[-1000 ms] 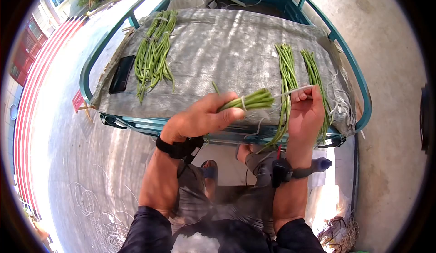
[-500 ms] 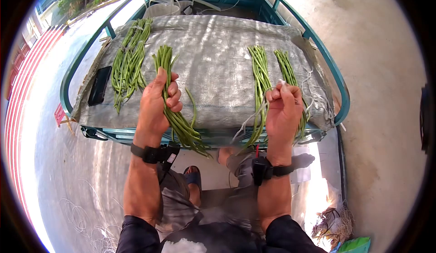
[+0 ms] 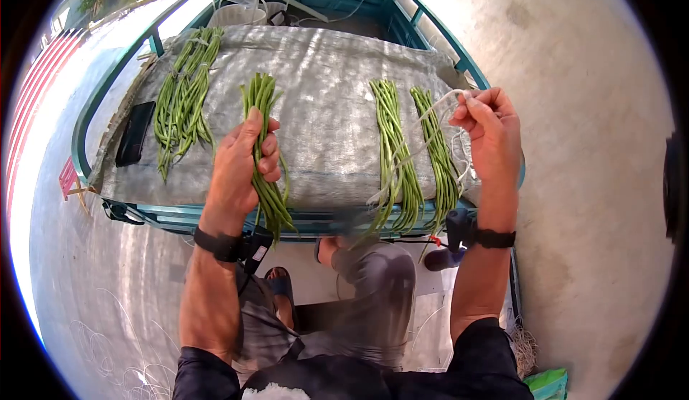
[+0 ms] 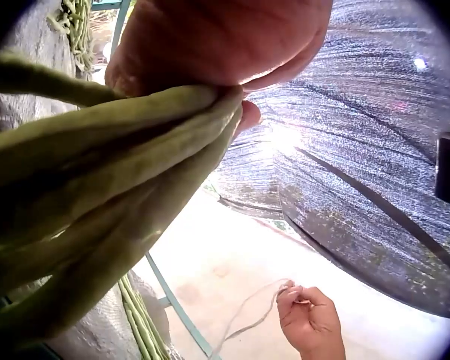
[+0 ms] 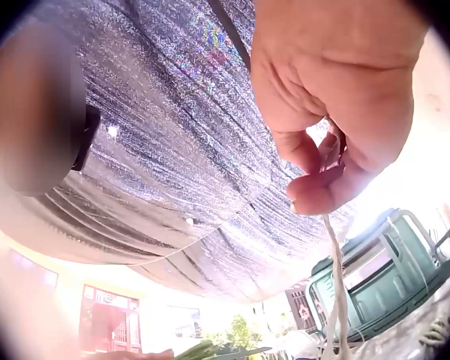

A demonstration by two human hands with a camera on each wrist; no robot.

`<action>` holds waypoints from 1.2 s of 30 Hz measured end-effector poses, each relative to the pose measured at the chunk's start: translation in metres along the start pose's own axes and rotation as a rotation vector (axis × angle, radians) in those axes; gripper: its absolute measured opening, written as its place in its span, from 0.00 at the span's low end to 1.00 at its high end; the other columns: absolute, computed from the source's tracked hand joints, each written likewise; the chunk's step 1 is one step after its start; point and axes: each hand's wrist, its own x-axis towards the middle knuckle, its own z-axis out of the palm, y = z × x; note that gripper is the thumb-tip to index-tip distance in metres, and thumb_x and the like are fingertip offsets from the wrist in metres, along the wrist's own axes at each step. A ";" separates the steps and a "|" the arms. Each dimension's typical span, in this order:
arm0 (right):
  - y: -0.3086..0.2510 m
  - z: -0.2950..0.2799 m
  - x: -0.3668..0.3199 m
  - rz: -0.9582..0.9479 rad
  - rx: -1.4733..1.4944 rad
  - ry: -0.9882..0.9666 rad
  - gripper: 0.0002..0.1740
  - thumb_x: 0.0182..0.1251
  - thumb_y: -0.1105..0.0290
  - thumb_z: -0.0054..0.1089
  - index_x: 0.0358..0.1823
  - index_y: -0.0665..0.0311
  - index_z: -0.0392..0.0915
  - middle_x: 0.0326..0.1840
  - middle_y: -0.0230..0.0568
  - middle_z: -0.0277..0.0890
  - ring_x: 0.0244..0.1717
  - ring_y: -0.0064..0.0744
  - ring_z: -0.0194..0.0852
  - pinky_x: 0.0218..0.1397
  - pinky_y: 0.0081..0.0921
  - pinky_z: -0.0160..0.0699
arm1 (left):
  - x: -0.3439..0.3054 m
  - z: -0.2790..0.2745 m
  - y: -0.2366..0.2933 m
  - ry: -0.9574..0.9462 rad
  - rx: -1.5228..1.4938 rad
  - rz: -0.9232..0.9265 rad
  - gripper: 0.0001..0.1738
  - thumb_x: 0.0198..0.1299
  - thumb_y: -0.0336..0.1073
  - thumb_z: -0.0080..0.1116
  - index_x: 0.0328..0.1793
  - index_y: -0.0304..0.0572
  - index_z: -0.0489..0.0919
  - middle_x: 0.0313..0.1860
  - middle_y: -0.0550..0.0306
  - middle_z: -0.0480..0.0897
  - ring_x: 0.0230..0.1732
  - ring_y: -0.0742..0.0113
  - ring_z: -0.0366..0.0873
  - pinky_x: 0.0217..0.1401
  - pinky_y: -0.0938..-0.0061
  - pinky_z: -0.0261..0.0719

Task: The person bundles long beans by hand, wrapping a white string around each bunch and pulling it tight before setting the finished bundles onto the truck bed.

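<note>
My left hand (image 3: 240, 167) grips a bunch of long green beans (image 3: 271, 203) around its upper part, thumb on top, stems pointing away. The left wrist view shows the beans (image 4: 112, 157) up close below the hand. Over the right edge of the cloth, my right hand (image 3: 494, 138) pinches the end of a white string (image 3: 448, 97) between thumb and fingers. That string droops left across two more bean bunches, a nearer one (image 3: 391, 134) and an outer one (image 3: 434, 149). In the right wrist view the string (image 5: 337, 277) hangs down from the fingertips.
Grey woven cloth (image 3: 316, 113) covers the bed of a teal cart with side rails (image 3: 90, 113). Tied beans (image 3: 183, 106) and a black phone (image 3: 135, 134) lie at its left. White buckets (image 3: 237, 16) stand behind; a red stool (image 3: 68, 177) is beside the cart.
My left hand has swung the bunch from pointing right to pointing away and moved it left. My right hand dipped, then drew the string up and to the right. The head view has shifted.
</note>
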 end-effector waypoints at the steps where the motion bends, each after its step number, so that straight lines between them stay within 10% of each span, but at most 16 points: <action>1: -0.003 -0.008 0.014 0.011 -0.032 0.003 0.03 0.74 0.79 0.60 0.42 0.67 0.74 0.45 0.46 0.82 0.39 0.28 0.86 0.47 0.31 0.93 | -0.001 0.000 0.000 0.005 -0.002 -0.004 0.23 0.82 0.54 0.53 0.56 0.37 0.75 0.27 0.69 0.66 0.22 0.82 0.62 0.21 0.83 0.60; 9: -0.007 -0.094 0.152 0.010 -0.369 0.090 0.12 0.70 0.82 0.54 0.52 0.75 0.78 0.43 0.49 0.85 0.39 0.37 0.90 0.50 0.33 0.95 | -0.002 -0.004 -0.003 0.017 0.023 -0.035 0.24 0.82 0.55 0.54 0.53 0.38 0.76 0.25 0.69 0.66 0.19 0.81 0.61 0.20 0.83 0.59; 17: -0.016 -0.126 0.241 -0.592 -0.640 0.500 0.09 0.68 0.83 0.55 0.44 0.73 0.83 0.39 0.46 0.89 0.40 0.36 0.93 0.45 0.25 0.91 | -0.002 0.004 -0.003 0.045 0.038 -0.063 0.24 0.81 0.56 0.54 0.53 0.38 0.76 0.25 0.68 0.67 0.20 0.80 0.62 0.20 0.81 0.59; 29: 0.163 -0.139 0.127 0.354 -0.699 -0.321 0.07 0.65 0.84 0.57 0.41 0.69 0.82 0.37 0.41 0.85 0.38 0.34 0.92 0.42 0.31 0.93 | -0.001 0.013 -0.013 -0.088 -0.029 -0.120 0.25 0.83 0.56 0.51 0.55 0.38 0.76 0.27 0.66 0.69 0.20 0.78 0.63 0.22 0.80 0.62; 36: 0.109 -0.119 0.112 0.537 -0.759 -0.327 0.30 0.69 0.70 0.65 0.71 0.66 0.68 0.68 0.56 0.73 0.45 0.43 0.92 0.42 0.36 0.94 | -0.003 0.017 -0.013 -0.095 -0.028 -0.128 0.26 0.83 0.57 0.50 0.55 0.38 0.76 0.27 0.67 0.68 0.21 0.79 0.63 0.22 0.80 0.62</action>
